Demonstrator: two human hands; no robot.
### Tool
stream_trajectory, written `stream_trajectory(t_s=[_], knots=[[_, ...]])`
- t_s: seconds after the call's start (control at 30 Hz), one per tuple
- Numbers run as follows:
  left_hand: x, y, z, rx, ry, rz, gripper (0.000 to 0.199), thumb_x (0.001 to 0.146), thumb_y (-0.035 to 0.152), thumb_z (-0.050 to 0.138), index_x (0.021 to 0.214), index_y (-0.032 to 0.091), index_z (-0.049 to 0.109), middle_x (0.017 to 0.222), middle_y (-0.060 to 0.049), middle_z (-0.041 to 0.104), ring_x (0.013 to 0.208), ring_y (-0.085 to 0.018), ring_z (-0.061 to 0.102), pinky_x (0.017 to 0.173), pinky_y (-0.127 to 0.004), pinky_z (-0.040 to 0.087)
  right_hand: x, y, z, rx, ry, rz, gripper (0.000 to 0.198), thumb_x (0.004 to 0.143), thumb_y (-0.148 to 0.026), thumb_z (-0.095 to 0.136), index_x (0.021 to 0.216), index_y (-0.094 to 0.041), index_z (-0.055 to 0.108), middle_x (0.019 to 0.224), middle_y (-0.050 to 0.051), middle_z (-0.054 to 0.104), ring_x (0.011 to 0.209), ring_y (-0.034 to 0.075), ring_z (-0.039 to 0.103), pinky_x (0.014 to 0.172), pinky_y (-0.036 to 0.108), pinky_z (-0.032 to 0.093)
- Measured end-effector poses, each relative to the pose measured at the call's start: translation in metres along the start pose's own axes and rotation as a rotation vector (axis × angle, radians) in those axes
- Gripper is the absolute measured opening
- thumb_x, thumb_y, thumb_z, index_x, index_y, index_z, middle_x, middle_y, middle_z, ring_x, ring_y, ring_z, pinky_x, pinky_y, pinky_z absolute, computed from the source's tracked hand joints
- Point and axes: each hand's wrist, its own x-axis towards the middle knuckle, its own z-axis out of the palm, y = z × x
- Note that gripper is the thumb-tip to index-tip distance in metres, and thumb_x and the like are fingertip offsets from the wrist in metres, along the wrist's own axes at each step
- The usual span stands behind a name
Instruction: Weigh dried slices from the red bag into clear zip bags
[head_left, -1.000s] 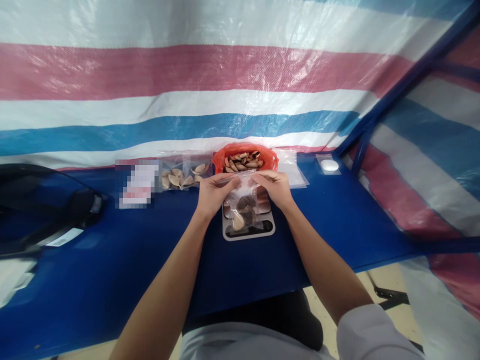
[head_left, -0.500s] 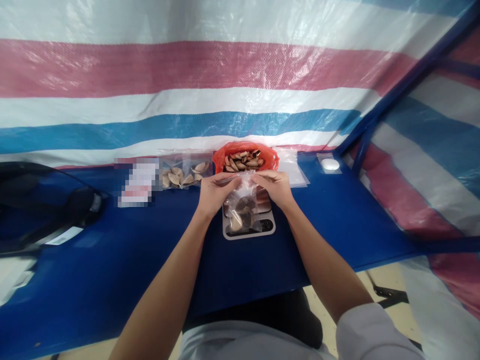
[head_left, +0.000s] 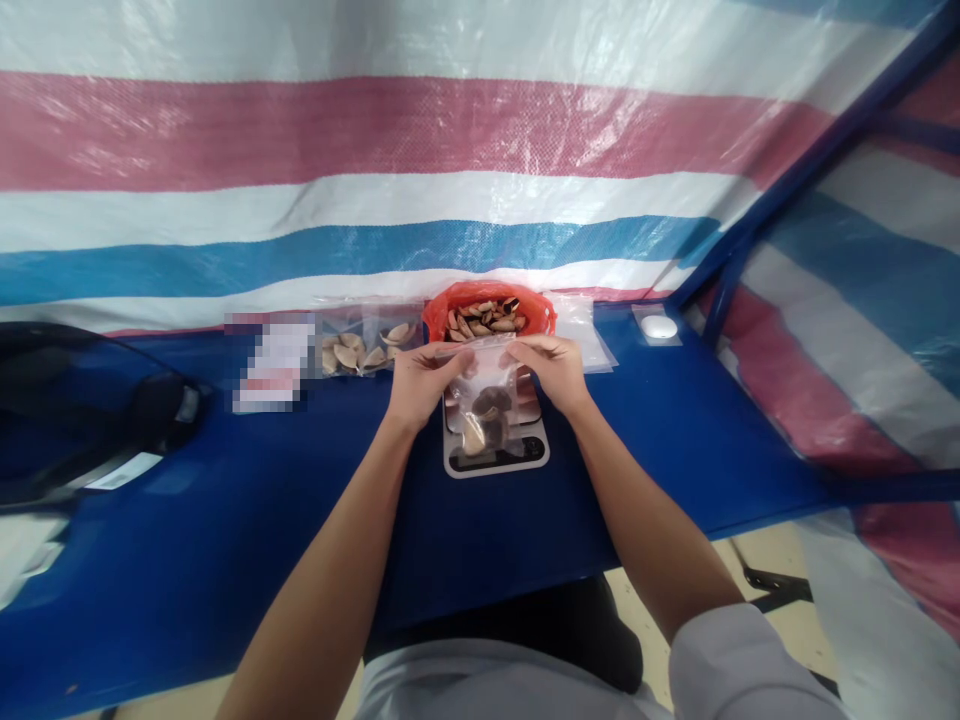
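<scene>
A clear zip bag (head_left: 489,405) with several brown and pale shell-like pieces in it hangs between my hands. My left hand (head_left: 424,378) pinches its top edge at the left. At the right of the same edge, the fingers of my right hand (head_left: 551,368) are closed on the plastic. Below the bag is a white kitchen scale (head_left: 536,455) with a dark display panel, partly covered by the bag. Just beyond my hands, an open red plastic bag (head_left: 439,312) holds many brown curved pieces.
Left of the red bag lie clear bags of pale pieces (head_left: 349,353) and a blurred-out paper (head_left: 274,362). Flat clear bags (head_left: 589,335) lie to its right, then a white rounded object (head_left: 658,327). A black bag-like item (head_left: 150,420) occupies the left of the blue table (head_left: 300,520).
My left hand has shifted slightly left along the bag's top, and the bag's upper edge is stretched wider and flatter. The bag stays above the scale.
</scene>
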Motion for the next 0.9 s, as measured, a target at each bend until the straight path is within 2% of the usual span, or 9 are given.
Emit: stream_trajectory(t_s=[0.17, 0.3, 0.47, 0.6, 0.73, 0.9], knots=[[0.0003, 0.0022, 0.0006, 0.007, 0.028, 0.018, 0.030, 0.064, 0.044, 0.086, 0.073, 0.016, 0.080, 0.068, -0.005, 0.075, 0.061, -0.016, 0.064, 0.060, -0.026, 0.053, -0.0005, 0.0018, 0.0030, 0.004, -0.014, -0.030, 0.039, 0.070, -0.058, 0.079, 0.079, -0.020, 0.074, 0.071, 0.001, 0.075, 0.054, 0.013, 0.064, 0.046, 0.024, 0.053], [-0.0013, 0.0033, 0.0037, 0.016, 0.034, -0.021, 0.034, 0.062, 0.048, 0.086, 0.074, 0.017, 0.080, 0.067, -0.005, 0.075, 0.057, -0.016, 0.063, 0.052, -0.026, 0.050, 0.0006, 0.0032, 0.0036, -0.010, -0.026, -0.070, 0.038, 0.070, -0.057, 0.079, 0.078, -0.021, 0.074, 0.069, 0.001, 0.075, 0.062, 0.016, 0.068, 0.055, 0.026, 0.057], [0.0011, -0.0027, 0.0022, -0.036, 0.056, -0.001, 0.031, 0.065, 0.046, 0.085, 0.075, 0.017, 0.081, 0.071, -0.005, 0.076, 0.063, -0.017, 0.067, 0.063, -0.028, 0.055, 0.0035, 0.0030, -0.0008, -0.035, 0.028, -0.037, 0.038, 0.070, -0.057, 0.078, 0.072, -0.020, 0.075, 0.067, 0.002, 0.074, 0.055, 0.013, 0.064, 0.052, 0.025, 0.055], [0.0022, -0.0043, 0.0023, -0.078, 0.085, 0.017, 0.028, 0.065, 0.044, 0.086, 0.072, 0.017, 0.079, 0.070, -0.004, 0.076, 0.062, -0.016, 0.066, 0.064, -0.027, 0.055, 0.0028, 0.0033, 0.0010, -0.033, 0.037, -0.054, 0.035, 0.072, -0.055, 0.077, 0.072, -0.020, 0.074, 0.068, 0.002, 0.074, 0.056, 0.013, 0.064, 0.051, 0.024, 0.053], [0.0006, -0.0013, 0.0043, -0.044, 0.092, 0.010, 0.028, 0.064, 0.044, 0.086, 0.070, 0.018, 0.079, 0.069, -0.005, 0.075, 0.062, -0.017, 0.066, 0.063, -0.028, 0.055, 0.0011, 0.0053, 0.0057, -0.048, 0.014, -0.086, 0.035, 0.073, -0.054, 0.078, 0.082, -0.021, 0.075, 0.073, 0.002, 0.076, 0.066, 0.017, 0.069, 0.062, 0.029, 0.058], [-0.0010, -0.0003, 0.0044, -0.020, 0.065, -0.026, 0.033, 0.065, 0.049, 0.085, 0.071, 0.017, 0.079, 0.068, -0.004, 0.074, 0.058, -0.016, 0.064, 0.056, -0.027, 0.053, 0.0021, 0.0069, 0.0061, -0.069, -0.004, -0.091, 0.035, 0.073, -0.055, 0.078, 0.082, -0.020, 0.076, 0.071, 0.002, 0.075, 0.067, 0.018, 0.071, 0.068, 0.032, 0.059]])
